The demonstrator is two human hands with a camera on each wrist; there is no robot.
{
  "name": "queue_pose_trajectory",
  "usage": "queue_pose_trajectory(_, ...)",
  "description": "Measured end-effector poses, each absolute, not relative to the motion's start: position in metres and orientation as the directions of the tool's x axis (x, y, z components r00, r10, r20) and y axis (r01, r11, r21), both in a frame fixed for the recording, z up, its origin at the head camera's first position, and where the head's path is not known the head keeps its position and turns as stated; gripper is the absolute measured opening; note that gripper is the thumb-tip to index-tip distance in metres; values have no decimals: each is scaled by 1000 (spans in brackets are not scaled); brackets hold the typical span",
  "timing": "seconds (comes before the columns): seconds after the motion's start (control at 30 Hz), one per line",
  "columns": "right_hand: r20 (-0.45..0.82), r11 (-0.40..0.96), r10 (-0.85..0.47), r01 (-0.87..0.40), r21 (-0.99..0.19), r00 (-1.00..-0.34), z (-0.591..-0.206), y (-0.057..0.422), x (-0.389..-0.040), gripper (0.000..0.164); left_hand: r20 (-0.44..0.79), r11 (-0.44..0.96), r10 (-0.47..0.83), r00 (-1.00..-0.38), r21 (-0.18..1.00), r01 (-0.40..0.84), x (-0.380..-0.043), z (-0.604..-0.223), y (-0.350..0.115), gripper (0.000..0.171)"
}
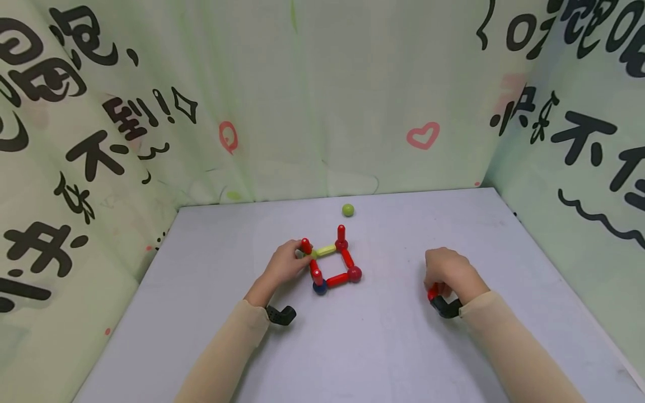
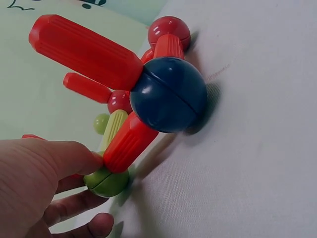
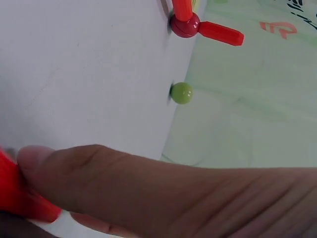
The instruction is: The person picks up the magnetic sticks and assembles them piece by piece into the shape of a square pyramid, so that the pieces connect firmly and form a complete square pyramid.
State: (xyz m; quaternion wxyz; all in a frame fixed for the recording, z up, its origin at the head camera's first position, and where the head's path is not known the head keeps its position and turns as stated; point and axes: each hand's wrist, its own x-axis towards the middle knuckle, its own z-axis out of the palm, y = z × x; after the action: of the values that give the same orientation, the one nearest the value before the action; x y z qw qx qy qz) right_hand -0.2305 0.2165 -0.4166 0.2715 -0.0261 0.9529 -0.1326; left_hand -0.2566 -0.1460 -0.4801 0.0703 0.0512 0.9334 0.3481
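Observation:
A square of toy rods and balls lies mid-table. Its corners are a blue ball, a green ball and two red balls. One side is a yellow-green rod; the other sides are red. Red rods stand upright on the blue ball, the far red ball and the green corner. My left hand pinches the green ball, thumb in front and fingers behind. Off to the right, my right hand grips a loose red rod just above the table, partly hidden by the fingers.
A loose green ball rests near the table's back edge. Curtains with black writing close off the back and both sides. A black wrist device sits under the left wrist, and another under the right.

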Motion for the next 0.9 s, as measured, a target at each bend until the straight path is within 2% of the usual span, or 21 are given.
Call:
queue_pose_trajectory(0.17,-441,924,-178,5,-383,-880,-424,210,-236,24,-108,775,113,-988,632,20,-255,-480,-147,23)
queue_pose_trajectory(0.27,-375,904,-204,-27,-426,-904,-429,202,-241,23,-116,791,100,-988,612,8,-253,-480,-147,20)
queue_pose_trajectory(0.53,-210,857,-191,-59,-513,-959,-430,169,-255,25,-109,816,115,-987,577,31,-245,-478,-148,21)
queue_pose_trajectory(0.9,-87,776,-259,-153,-612,-962,-422,130,-259,18,-69,822,123,-990,566,62,-229,-478,-147,23)
